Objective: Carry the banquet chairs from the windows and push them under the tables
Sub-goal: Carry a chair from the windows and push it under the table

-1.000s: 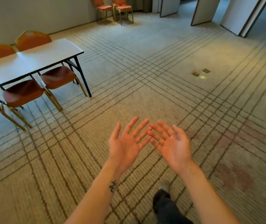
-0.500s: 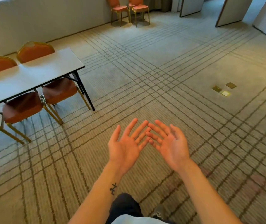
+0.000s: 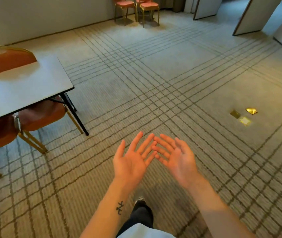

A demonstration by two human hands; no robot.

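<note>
The left hand [image 3: 130, 163] and right hand [image 3: 179, 160] hovered palms-up, fingers straight, holding nothing; the black forearm tattoo [image 3: 120, 207] was illegible.

Left grip [image 3: 131, 162] palm-up, right grip [image 3: 176, 158] palm-up, fingers spread, fingertips overlapping, holding nothing

The beige carpeted floor [image 3: 171, 74], crossed by bands of dark grid lines, carries a white rectangular folding table [image 3: 25, 90] on black legs at its left edge. Two orange-cushioned banquet chairs with gold metal frames [image 3: 45, 115] stand pushed under the surface's near side. A third orange chair [image 3: 8, 61] shows its back beyond the far side. Two matching spare chairs [image 3: 125, 4] stand side by side by the far wall. Three small brass floor plates [image 3: 244, 120] lie flat in the carpet toward the right.
</note>
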